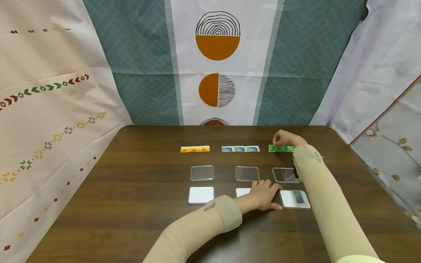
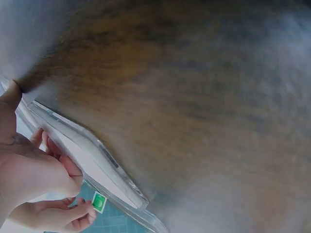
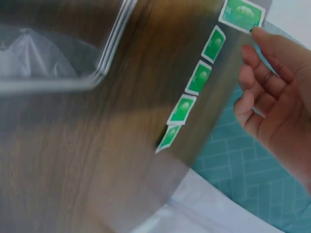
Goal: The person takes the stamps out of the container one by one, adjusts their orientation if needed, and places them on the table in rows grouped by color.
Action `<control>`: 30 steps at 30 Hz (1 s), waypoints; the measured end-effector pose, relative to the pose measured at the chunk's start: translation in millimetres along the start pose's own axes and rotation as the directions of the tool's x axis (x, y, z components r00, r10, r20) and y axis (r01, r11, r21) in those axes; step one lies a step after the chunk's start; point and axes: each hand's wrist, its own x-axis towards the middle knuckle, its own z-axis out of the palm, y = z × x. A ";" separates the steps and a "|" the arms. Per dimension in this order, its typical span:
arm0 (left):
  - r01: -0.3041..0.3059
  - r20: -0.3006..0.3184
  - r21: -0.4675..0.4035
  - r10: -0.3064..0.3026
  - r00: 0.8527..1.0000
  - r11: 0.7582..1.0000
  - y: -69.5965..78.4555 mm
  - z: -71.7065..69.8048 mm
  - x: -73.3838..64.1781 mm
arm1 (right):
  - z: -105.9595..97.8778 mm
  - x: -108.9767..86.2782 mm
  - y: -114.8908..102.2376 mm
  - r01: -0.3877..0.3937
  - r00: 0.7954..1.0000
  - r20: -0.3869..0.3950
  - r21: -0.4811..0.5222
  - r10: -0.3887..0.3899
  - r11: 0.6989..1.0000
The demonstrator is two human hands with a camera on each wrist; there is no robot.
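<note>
Between thumb and fingertip, my right hand (image 3: 277,82) pinches a green stamp (image 3: 243,13) with a white perforated edge. That stamp is lifted over the far right of the table, above a row of several green stamps (image 3: 198,77). My left hand (image 1: 263,194) lies with fingers spread, overlapping the middle clear case with a white insert (image 1: 242,191). Its thumb and fingertips reach the near edge of the right-hand case (image 1: 287,202). A blue landscape stamp (image 1: 299,197) lies on the white insert of that right-hand case. Part of the middle case is hidden under the left hand.
Three clear lids, left (image 1: 202,172), middle (image 1: 247,173) and right (image 1: 282,176), lie behind the cases. A third white-filled case (image 1: 201,195) sits at left. Orange stamps (image 1: 195,149) and blue stamps (image 1: 240,148) form rows farther back. Patterned cloths (image 1: 141,73) hang behind.
</note>
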 end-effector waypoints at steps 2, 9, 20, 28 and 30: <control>0.001 -0.002 0.004 -0.001 1.000 1.000 0.0 0.0 -0.1 | 1.7 5.3 0.6 -0.034 0.999 -0.012 -0.004 0.034 0.999; 0.009 -0.001 0.000 -0.009 1.000 1.000 -0.7 1.2 1.2 | 6.8 19.6 4.0 -0.130 0.991 -0.049 -0.099 0.126 0.987; 0.008 0.012 0.013 -0.008 1.000 1.000 0.4 -1.8 -0.4 | 13.4 23.9 1.1 -0.183 0.982 -0.075 -0.156 0.173 0.971; 0.006 0.012 0.022 -0.006 1.000 1.000 0.6 1.1 1.7 | 18.5 22.3 0.1 -0.184 0.981 -0.096 -0.187 0.168 0.965; 0.006 0.012 0.021 -0.006 1.000 1.000 0.3 1.1 1.9 | 18.2 22.5 -0.8 -0.184 0.981 -0.098 -0.186 0.168 0.965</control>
